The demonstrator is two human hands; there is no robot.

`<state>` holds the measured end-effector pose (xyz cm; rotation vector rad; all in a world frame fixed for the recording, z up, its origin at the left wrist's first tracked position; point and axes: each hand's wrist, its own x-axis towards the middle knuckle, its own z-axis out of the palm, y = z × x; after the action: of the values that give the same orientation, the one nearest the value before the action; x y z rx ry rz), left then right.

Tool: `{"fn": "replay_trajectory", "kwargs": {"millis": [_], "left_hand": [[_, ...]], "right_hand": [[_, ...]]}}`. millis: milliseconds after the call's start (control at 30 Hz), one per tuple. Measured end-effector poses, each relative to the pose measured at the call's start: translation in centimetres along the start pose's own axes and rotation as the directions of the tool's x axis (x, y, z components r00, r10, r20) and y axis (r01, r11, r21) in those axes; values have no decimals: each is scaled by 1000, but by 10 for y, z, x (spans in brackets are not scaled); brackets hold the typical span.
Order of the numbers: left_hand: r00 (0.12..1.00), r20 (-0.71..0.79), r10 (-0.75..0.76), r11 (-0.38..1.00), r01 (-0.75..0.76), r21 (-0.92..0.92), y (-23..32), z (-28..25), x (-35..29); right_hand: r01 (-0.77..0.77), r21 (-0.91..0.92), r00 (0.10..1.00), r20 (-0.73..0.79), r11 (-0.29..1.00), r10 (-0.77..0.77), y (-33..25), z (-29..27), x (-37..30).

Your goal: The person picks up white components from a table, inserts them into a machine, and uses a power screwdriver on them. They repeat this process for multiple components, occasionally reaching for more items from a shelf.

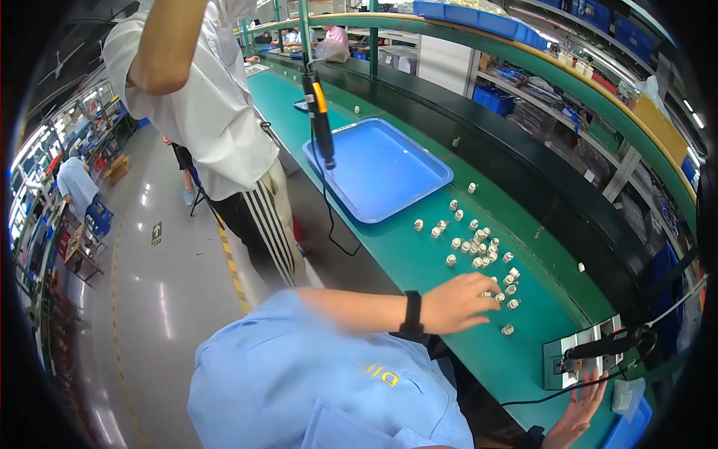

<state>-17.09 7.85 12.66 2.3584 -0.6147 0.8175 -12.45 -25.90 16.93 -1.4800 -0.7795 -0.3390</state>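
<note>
Small white cylindrical pieces (477, 262) with metallic ends lie scattered on the green bench. Over the near side of this group is my left hand (458, 303), a black band on its wrist. Its fingers are spread, their tips beside a few pieces; I see nothing gripped. At the lower right, my right hand (580, 410) has its fingers stretched out next to a boxy metal fixture (555, 367). A black power screwdriver (607, 344) extends across the fixture's top. Whether my right fingertips touch the fixture, I cannot tell.
A shallow blue tray (385, 176) rests farther up the bench (419, 280). Above it hangs a black-and-orange power screwdriver (319, 123) with a cord. A person in white (202, 97) stands at the left. A blue bin (632, 430) sits beyond my right hand.
</note>
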Motion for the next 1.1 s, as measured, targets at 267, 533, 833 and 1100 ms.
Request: {"fn": "replay_trajectory", "kwargs": {"millis": [267,533,833,1100], "left_hand": [[998,-59,-30,976,42,215,9,-23,-27],[390,-824,-412,877,415,-242,-75,-147,-13],[986,-113,-121,992,125,25,5,-11,26],[967,236,95,903,15,-429,64,98,119]], "right_hand": [[21,28,1000,5,999,-21,-7,5,-27],[-62,74,970,-232,995,77,11,33,-58],[-297,-33,881,-396,954,260,43,28,-79],[-523,-73,728,-555,849,401,23,9,-122]]}}
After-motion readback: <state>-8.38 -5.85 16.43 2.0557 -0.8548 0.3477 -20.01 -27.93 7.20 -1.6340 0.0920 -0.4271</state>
